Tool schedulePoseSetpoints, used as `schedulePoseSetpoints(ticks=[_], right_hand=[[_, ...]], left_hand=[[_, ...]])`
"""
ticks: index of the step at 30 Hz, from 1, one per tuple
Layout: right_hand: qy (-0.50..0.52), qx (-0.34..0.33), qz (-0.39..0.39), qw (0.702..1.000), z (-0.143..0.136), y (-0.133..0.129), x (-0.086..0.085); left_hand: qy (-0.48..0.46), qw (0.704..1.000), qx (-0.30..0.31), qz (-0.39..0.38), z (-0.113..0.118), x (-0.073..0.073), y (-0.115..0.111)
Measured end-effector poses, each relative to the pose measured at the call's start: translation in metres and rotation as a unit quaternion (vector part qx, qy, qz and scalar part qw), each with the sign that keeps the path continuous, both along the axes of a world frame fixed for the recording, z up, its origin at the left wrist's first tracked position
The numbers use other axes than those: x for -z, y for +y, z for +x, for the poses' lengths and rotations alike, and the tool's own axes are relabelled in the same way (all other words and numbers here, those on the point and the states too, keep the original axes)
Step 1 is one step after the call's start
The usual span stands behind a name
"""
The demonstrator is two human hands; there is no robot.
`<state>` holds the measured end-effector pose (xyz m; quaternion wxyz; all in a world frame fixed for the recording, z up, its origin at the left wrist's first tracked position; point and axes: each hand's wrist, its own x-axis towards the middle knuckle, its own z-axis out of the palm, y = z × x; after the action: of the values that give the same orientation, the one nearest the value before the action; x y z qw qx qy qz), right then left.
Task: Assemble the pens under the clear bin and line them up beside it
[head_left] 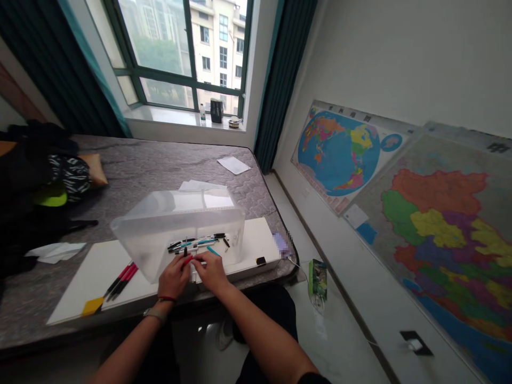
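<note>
Both hands meet at the near side of a clear plastic bin [140,242] tipped on its side. My left hand [175,278] is closed around a red pen [188,260], its dark end pointing up. Fingertips of my right hand [211,271] pinch the other end of that same pen. A blue pen or cap [213,250] lies just beyond the right hand. Several black, white and blue pens [200,241] lie in a loose heap inside the bin, with small black caps [226,242] beside them. Red-and-black pens [122,280] rest side by side on the white board to the left.
The white board [86,277] lies on a grey mattress [160,160]. Yellow tape [93,306] marks its left corner. Papers [234,165] lie farther back, and dark clothes and bags [32,176] are piled left. A phone-like object [282,244] with a cable sits at the right edge.
</note>
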<state>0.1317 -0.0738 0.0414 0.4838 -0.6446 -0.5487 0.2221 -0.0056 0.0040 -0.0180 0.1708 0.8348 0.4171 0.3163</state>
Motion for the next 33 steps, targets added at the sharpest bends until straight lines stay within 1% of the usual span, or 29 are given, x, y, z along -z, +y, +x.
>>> schedulePoseSetpoints(ticks=[5,11,14,23,30,33], right_hand=[[-0.024,0.018,0.007,1.000,0.000,0.000,-0.001],[-0.051,0.000,-0.010,0.999,0.004,0.000,-0.001],[-0.059,-0.006,-0.008,0.998,0.005,0.000,0.001],[-0.055,-0.007,0.034,0.998,0.006,0.006,0.003],[-0.058,-0.028,0.043,0.997,0.005,0.009,-0.003],[-0.049,-0.031,0.034,0.998,0.007,0.008,-0.003]], left_hand=[[0.008,1.000,-0.001,0.003,0.002,0.002,0.000],[0.016,1.000,0.003,-0.003,0.005,-0.006,-0.004],[0.021,1.000,0.004,-0.001,0.005,-0.006,-0.004],[-0.001,1.000,-0.001,0.019,0.004,0.003,0.000],[-0.023,1.000,0.015,-0.002,0.002,-0.004,-0.002],[-0.027,0.999,0.021,-0.014,0.001,-0.007,-0.003]])
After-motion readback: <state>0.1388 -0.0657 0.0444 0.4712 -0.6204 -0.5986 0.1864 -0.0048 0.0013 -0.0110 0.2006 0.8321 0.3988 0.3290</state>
